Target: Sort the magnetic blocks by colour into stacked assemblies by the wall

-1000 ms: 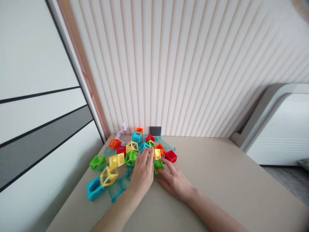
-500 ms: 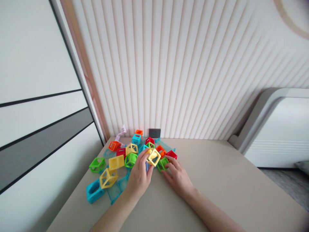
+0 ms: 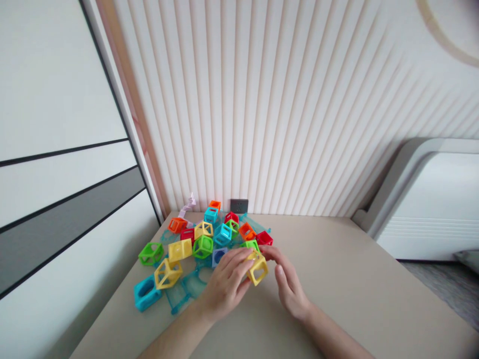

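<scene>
On table [image 3: 337, 279]: left hand [image 3: 224, 286] grips one yellow cube [image 3: 258, 269]; right hand [image 3: 288, 284] open beside; three green cubes.

I count two hands, both mine: my left hand [image 3: 225, 286] and my right hand [image 3: 289, 284], with one open-frame yellow cube [image 3: 258, 268] between their fingertips. Beyond my left hand lies a heap of the same hollow plastic cubes. Besides the one I hold there are three more yellow cubes [image 3: 168, 272], four green cubes [image 3: 151, 253], three teal cubes [image 3: 145, 293], three red cubes [image 3: 264, 238], three orange cubes [image 3: 177, 225] and one blue cube [image 3: 218, 256] just past my left fingertips. Some may be hidden in the heap. Under them lie several clear teal sheets [image 3: 187, 294]; I cannot count them exactly. Farthest from my hands are one pale zigzag piece [image 3: 187, 205] and one dark wall socket [image 3: 239, 205].
</scene>
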A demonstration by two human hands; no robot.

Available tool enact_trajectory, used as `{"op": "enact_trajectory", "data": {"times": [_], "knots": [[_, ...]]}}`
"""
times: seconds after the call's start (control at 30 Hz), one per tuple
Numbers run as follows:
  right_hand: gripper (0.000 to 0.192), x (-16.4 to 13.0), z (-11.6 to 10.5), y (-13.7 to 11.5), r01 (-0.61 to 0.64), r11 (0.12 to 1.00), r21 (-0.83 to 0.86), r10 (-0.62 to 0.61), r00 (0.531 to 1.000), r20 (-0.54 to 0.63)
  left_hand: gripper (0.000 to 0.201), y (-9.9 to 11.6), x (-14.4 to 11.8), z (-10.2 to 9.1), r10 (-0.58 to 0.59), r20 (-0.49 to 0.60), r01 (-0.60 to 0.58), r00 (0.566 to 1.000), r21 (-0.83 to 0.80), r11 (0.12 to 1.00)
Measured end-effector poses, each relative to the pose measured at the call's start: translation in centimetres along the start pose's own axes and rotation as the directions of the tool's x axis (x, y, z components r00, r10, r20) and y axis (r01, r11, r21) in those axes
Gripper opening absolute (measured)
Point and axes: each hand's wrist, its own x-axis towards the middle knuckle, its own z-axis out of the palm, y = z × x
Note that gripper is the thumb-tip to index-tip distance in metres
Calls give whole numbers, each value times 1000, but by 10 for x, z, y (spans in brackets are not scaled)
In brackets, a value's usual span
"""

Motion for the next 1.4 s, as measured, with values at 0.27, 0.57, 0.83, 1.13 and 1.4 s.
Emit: {"op": "enact_trajectory", "data": {"times": [0.27, 0.57, 0.83, 1.13, 1.4], "knots": [[52, -1, -11, -9, 22, 999, 33, -29, 977, 211, 29, -6, 3, -8, 155, 185, -173, 970, 88, 981], [56, 5, -2, -3, -110, 991, -82, 134, 908, 396, 43, -14, 14, -36, 215, 317, -214, 924, -38, 976], [52, 6, 7, -5, 53, 969, -240, 65, 887, 458, 12, 0, 14, -27, 250, 251, -248, 935, -39, 968], [52, 4, 4, -9, 39, 962, -271, 112, 849, 517, 12, -26, 19, -66, -241, -166, 292, 956, 486, 823], [45, 8, 4, -15, 21, 962, -271, 128, 845, 519, 60, -37, 17, -116, -891, -152, 564, 428, 816, 131]]}}
